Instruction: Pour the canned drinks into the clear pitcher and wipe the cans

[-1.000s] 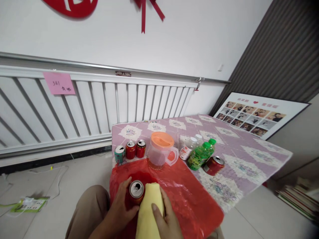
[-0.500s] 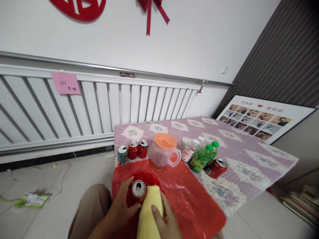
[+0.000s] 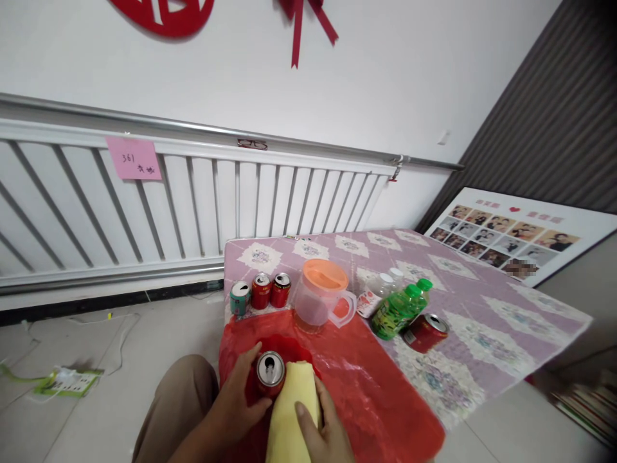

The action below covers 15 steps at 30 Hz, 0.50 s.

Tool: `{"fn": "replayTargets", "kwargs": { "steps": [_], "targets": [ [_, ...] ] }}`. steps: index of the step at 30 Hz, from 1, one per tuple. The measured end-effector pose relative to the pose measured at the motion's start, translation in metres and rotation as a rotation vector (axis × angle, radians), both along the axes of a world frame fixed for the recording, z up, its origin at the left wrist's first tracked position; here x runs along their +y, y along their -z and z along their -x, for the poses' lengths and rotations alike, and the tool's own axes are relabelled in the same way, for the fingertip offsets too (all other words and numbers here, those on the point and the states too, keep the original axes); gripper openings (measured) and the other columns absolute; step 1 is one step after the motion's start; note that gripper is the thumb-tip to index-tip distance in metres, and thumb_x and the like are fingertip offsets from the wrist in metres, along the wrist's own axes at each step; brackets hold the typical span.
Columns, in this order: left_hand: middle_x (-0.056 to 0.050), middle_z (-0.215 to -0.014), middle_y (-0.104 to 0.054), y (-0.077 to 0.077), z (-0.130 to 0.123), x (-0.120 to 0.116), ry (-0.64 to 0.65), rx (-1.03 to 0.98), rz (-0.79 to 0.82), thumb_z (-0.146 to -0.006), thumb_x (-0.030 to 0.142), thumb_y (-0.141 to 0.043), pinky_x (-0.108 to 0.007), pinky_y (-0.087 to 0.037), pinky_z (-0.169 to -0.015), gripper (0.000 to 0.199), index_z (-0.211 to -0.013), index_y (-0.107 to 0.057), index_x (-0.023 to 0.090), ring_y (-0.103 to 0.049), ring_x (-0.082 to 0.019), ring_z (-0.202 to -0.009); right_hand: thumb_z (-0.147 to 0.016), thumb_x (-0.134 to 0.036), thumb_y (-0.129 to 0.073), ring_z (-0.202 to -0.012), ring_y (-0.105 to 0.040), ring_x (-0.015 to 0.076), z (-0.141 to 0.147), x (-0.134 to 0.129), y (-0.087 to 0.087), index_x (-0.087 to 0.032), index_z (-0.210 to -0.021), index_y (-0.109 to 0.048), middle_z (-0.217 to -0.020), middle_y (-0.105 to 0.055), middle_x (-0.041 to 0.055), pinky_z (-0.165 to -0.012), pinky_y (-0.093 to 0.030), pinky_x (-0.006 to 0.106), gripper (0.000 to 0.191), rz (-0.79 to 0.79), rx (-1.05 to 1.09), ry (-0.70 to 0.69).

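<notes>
My left hand is wrapped round a red drink can, upright with its top opened. Just right of it, my right hand grips a pale yellow, tapering object that looks soft or padded; its lower end runs out of view. The can and the yellow object are side by side, over a red scalloped dish. Under the dish lies a red plastic sheet.
Behind the sheet stand a green can, two red cans and a clear pitcher with an orange lid. Right of these are green bottles, clear bottles and another red can on the patterned tablecloth.
The whole view has shifted slightly, so things appear a little further right. Both hands keep their holds, with no clear movement relative to the dish.
</notes>
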<state>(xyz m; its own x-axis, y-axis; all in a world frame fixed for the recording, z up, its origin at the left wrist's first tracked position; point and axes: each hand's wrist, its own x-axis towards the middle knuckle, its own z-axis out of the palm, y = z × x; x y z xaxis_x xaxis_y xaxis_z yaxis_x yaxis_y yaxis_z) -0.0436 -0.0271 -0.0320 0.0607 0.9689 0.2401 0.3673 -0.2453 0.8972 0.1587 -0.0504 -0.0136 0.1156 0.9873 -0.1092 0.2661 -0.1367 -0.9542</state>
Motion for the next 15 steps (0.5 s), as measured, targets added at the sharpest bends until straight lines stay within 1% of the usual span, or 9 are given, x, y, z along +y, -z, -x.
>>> {"fn": "replayTargets", "kwargs": {
  "steps": [2, 4, 8, 11, 13, 15],
  "targets": [
    [-0.013, -0.141, -0.046, -0.001, 0.000, 0.000, -0.030, -0.001, -0.012, -0.062, 0.006, -0.067, -0.054, -0.032, -0.112, 0.087, -0.141, -0.034, 0.022, -0.043, -0.032, -0.132, -0.079, -0.045, -0.061, -0.132, -0.044, 0.0267, -0.002, -0.001, 0.000, -0.013, -0.137, -0.045, -0.143, -0.048, 0.0133, -0.112, -0.033, 0.038, 0.069, -0.010, -0.010, -0.004],
    [-0.013, -0.142, -0.045, -0.004, 0.003, 0.000, -0.020, -0.017, -0.005, -0.059, 0.005, -0.068, -0.055, -0.031, -0.112, 0.092, -0.142, -0.032, 0.023, -0.042, -0.033, -0.132, -0.080, -0.045, -0.060, -0.130, -0.048, 0.0255, -0.005, -0.001, -0.003, -0.014, -0.139, -0.042, -0.142, -0.050, 0.0132, -0.109, -0.038, 0.036, 0.069, -0.017, 0.019, 0.006],
    [-0.011, -0.150, -0.038, -0.010, 0.012, 0.001, 0.087, -0.045, 0.039, -0.061, 0.002, -0.061, -0.054, -0.023, -0.116, 0.095, -0.146, -0.025, 0.024, -0.034, -0.031, -0.138, -0.080, -0.048, -0.061, -0.124, -0.054, 0.0257, -0.006, -0.002, -0.012, -0.017, -0.138, -0.043, -0.138, -0.054, 0.0117, -0.100, -0.047, 0.033, 0.068, -0.031, 0.122, 0.046],
    [-0.009, -0.149, -0.040, -0.009, 0.015, 0.001, 0.135, -0.040, 0.068, -0.064, 0.001, -0.057, -0.052, -0.022, -0.117, 0.092, -0.146, -0.024, 0.026, -0.035, -0.027, -0.138, -0.080, -0.048, -0.062, -0.125, -0.053, 0.0259, -0.003, -0.002, -0.014, -0.018, -0.137, -0.044, -0.139, -0.053, 0.0120, -0.099, -0.048, 0.033, 0.067, -0.030, 0.167, 0.031],
    [-0.008, -0.147, -0.042, -0.006, 0.012, 0.001, 0.109, -0.038, 0.062, -0.064, 0.001, -0.057, -0.051, -0.025, -0.116, 0.089, -0.145, -0.029, 0.026, -0.038, -0.027, -0.137, -0.077, -0.049, -0.064, -0.127, -0.051, 0.0263, 0.001, -0.002, -0.011, -0.018, -0.135, -0.048, -0.139, -0.054, 0.0113, -0.101, -0.046, 0.034, 0.068, -0.017, 0.143, 0.034],
    [-0.009, -0.146, -0.044, -0.003, 0.008, 0.000, 0.052, -0.032, 0.031, -0.064, 0.002, -0.060, -0.051, -0.028, -0.115, 0.085, -0.142, -0.034, 0.025, -0.040, -0.029, -0.135, -0.073, -0.048, -0.067, -0.127, -0.051, 0.0274, 0.003, -0.003, -0.006, -0.018, -0.131, -0.053, -0.136, -0.056, 0.0106, -0.105, -0.043, 0.035, 0.067, -0.008, 0.083, 0.049]
  ]
}}
